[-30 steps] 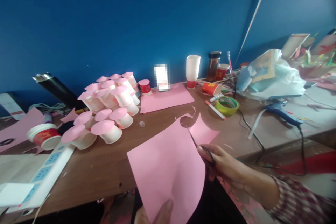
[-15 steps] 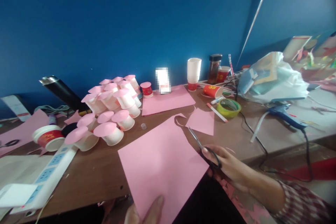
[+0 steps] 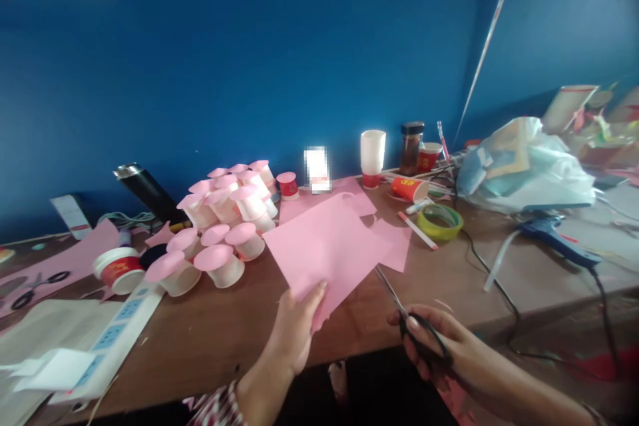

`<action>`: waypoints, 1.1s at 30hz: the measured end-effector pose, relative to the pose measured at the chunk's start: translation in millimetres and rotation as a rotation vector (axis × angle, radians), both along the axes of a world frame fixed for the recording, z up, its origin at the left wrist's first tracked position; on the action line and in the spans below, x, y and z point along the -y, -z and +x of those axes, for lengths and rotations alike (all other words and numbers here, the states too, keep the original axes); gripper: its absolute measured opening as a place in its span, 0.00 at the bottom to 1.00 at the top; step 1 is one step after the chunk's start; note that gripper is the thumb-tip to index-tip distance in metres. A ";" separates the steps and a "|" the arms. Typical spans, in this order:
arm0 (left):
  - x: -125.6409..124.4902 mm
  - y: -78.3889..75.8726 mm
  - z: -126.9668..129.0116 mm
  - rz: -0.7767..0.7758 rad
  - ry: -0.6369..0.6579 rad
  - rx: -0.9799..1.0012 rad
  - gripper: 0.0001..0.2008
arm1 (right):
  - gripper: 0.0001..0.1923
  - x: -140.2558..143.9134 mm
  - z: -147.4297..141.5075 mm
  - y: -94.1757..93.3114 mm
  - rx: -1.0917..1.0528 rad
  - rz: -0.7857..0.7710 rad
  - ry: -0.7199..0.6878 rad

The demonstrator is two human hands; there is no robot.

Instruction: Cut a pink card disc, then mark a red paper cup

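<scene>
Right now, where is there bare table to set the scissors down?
Bare wood lies along the near table edge, between the power strip and the left hand, and right of the scissors before the black cable. The pink-topped cups and the back row by the tape roll are crowded.

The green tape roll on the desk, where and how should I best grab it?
The green tape roll lies flat on the desk with its open centre facing up. Come from above and pinch the near rim, one finger inside the hole and the thumb outside. The near side looks free; a marker lies close on its left and a black cable runs by its right.
</scene>
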State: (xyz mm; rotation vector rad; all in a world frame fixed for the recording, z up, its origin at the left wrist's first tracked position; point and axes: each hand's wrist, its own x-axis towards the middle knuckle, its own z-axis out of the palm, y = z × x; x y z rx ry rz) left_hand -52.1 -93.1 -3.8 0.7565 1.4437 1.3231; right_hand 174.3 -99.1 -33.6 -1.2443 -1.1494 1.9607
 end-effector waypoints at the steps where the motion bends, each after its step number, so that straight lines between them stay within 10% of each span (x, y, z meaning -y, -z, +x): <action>1: -7.9 5.7 6.1 -0.004 0.011 0.020 0.12 | 0.27 0.5 1.9 0.3 0.001 0.010 0.002; 9: -73.8 29.6 43.6 -0.049 0.099 0.140 0.13 | 0.27 1.6 12.4 6.2 0.034 0.038 0.035; 13: -86.4 25.3 47.8 -0.087 0.399 0.106 0.19 | 0.25 -11.7 15.2 1.7 0.110 0.271 0.041; 21: -71.3 35.4 59.8 0.405 0.693 -1.053 0.13 | 0.19 -33.5 21.0 -10.2 0.247 0.664 0.145; 33: -61.3 41.1 57.8 0.700 0.869 -1.431 0.13 | 0.10 -184.1 -27.5 -13.0 0.892 1.186 0.059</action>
